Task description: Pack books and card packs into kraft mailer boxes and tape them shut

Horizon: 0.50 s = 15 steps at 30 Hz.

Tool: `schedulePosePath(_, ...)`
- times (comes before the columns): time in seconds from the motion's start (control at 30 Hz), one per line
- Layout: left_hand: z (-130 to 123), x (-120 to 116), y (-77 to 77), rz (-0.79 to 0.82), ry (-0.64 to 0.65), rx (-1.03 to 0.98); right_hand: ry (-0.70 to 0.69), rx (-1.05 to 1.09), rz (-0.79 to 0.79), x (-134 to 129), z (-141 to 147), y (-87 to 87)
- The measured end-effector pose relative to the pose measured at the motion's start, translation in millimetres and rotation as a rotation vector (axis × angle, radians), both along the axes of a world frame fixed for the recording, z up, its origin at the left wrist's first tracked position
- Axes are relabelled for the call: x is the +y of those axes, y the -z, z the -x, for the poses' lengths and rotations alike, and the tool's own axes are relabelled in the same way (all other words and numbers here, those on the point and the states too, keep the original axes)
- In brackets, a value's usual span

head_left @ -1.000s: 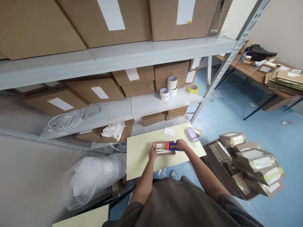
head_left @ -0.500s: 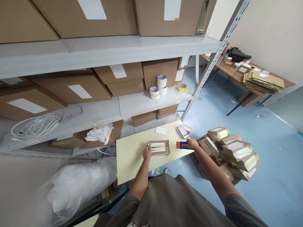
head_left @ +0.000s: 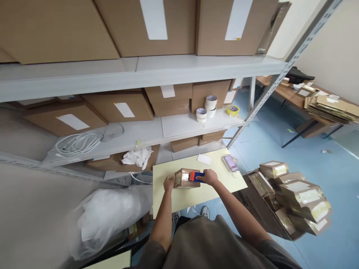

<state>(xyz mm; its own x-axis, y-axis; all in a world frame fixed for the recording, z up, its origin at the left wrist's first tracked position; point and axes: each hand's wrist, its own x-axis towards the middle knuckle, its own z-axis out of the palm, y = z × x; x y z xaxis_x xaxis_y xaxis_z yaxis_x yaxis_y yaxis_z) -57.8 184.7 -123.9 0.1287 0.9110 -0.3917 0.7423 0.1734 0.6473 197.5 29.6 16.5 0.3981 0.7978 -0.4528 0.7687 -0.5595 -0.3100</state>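
A small cardboard box (head_left: pixel 179 178) with shiny tape and a pale patch on top sits on the cream board (head_left: pixel 164 201). My left hand (head_left: pixel 168 183) is at the box's left end, its fingers curled against that side. In my right hand (head_left: pixel 209 177) is a blue tool with an orange-red head (head_left: pixel 198 176); its exact kind is unclear. The tool's head is over the top of the box, and the tool and hand hide part of the box's right side. Behind the box lies a white card (head_left: pixel 204 159), with a blurred purple item (head_left: pixel 230 163) further right.
Right of the board, several taped small boxes (head_left: pixel 301 190) are piled in and over a carton (head_left: pixel 262 213). Ahead stands a metal shelf (head_left: pixel 179 127) with large cartons, white tape rolls (head_left: pixel 210 102) and a yellow tape roll (head_left: pixel 232 110). A plastic-wrapped bundle (head_left: pixel 112 216) lies left.
My right hand has brought the blue tool leftward from beside the box to over its top. My left hand remains at the box's left end. The camera view has shifted.
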Motion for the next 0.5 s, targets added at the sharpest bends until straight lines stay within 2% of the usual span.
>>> schedulePosePath(0.07,7.6,1.0,-11.2,0.004,-0.007,-0.072,-0.005,-0.009,0.004,19.9,28.0,-5.6)
schedulePosePath(0.17,11.4,-6.8,-25.6,0.029,0.062,-0.277,-0.003,-0.005,0.018,39.6,61.5,-9.4)
schedulePosePath(0.27,9.8,-18.8,-32.3,0.030,0.049,-0.292,0.003,-0.007,0.014,45.8,78.9,-9.0)
schedulePosePath(0.37,5.3,-26.1,-32.3,0.028,0.036,-0.231,-0.017,0.023,0.004,40.3,74.8,-5.0)
schedulePosePath(0.5,-14.5,-30.4,-27.0,0.023,0.080,-0.162,-0.089,0.058,-0.066,19.3,42.8,5.7)
